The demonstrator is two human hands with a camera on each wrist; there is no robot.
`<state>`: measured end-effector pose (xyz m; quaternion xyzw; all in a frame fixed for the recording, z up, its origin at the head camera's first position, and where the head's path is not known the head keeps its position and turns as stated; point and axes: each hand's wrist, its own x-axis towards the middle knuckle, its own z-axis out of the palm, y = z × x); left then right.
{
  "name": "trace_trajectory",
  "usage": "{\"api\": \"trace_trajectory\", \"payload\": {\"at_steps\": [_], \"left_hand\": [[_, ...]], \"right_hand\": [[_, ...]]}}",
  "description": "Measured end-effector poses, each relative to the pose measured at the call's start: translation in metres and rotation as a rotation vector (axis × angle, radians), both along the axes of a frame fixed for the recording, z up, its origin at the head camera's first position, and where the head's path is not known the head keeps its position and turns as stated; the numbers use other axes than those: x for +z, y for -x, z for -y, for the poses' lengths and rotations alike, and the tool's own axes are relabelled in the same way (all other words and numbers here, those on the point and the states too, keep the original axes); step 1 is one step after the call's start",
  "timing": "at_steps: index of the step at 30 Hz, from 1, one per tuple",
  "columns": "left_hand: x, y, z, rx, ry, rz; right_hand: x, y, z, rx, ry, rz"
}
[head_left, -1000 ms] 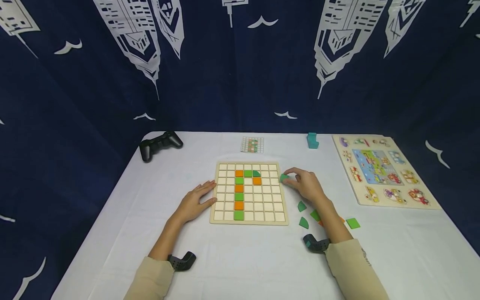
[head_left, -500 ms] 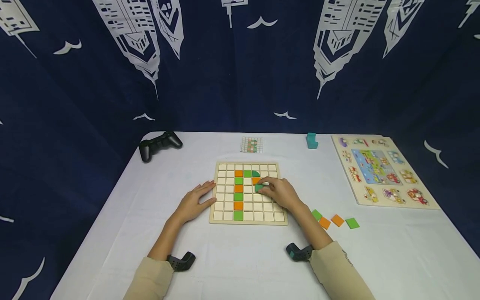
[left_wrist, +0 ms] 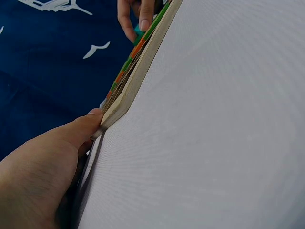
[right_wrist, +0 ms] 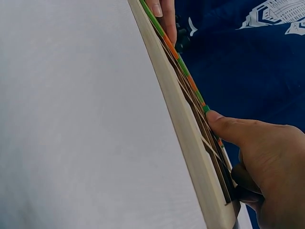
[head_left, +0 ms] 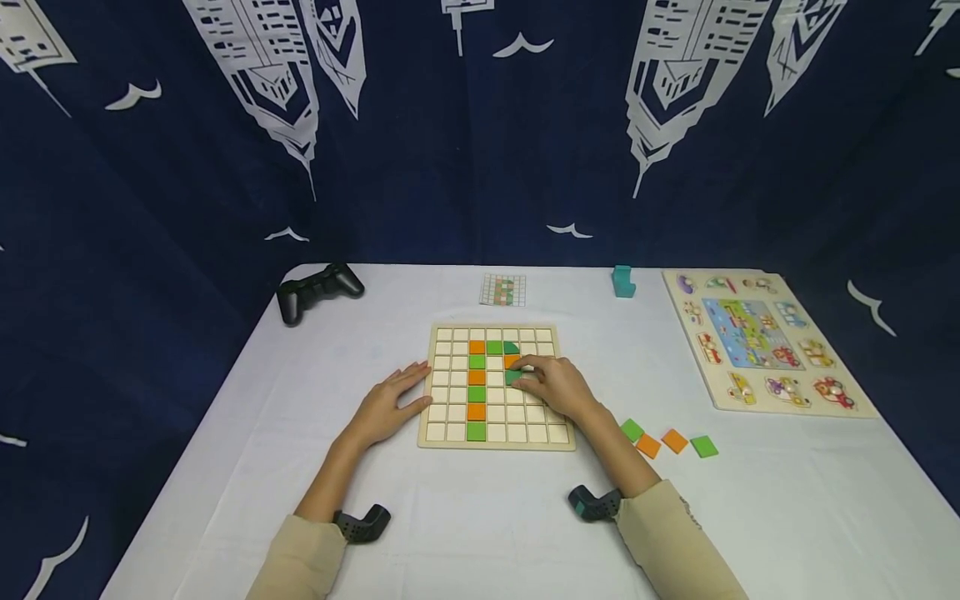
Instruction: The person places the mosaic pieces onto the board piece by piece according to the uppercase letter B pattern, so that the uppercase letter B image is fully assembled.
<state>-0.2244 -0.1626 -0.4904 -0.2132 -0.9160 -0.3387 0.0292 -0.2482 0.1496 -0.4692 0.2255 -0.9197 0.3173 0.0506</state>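
Note:
A wooden grid board (head_left: 442,442) lies on the white table, with a column of alternating orange and light green square tiles (head_left: 477,394). To the right of the column's top are a light green tile, a dark green quarter-round tile (head_left: 511,347) and an orange tile (head_left: 511,362). My right hand (head_left: 558,386) pinches a dark green tile (head_left: 512,377) at the cell just below that orange one; the fingers partly hide its shape. My left hand (head_left: 384,407) rests at the board's left edge, fingers extended and touching the rim.
Loose orange (head_left: 675,441) and green tiles (head_left: 704,447) lie right of my right forearm. Behind the board is a small pattern card (head_left: 503,290). A black game controller (head_left: 321,292) sits back left, a teal block (head_left: 623,282) back right, and a picture puzzle board (head_left: 727,392) far right.
My right hand has carried the dark green tile leftward from beside the board to the cell below the orange tile, nudging it slightly left lately. My left hand stays put.

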Motion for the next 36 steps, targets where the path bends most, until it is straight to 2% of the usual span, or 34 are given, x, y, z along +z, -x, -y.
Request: {"api": "trace_trajectory", "payload": {"at_steps": [17,30,36], "left_hand": [[0.002,0.0,-0.004,-0.001,0.003,0.008],[0.0,-0.001,-0.001,0.002,0.0,0.0],[0.0,-0.001,0.0,0.002,-0.011,-0.005]], "right_hand": [[-0.001,-0.002,-0.004,-0.01,0.019,-0.013],[0.0,-0.002,-0.002,0.012,0.028,-0.009],[0.007,-0.01,-0.018,0.005,0.07,-0.019]]}}
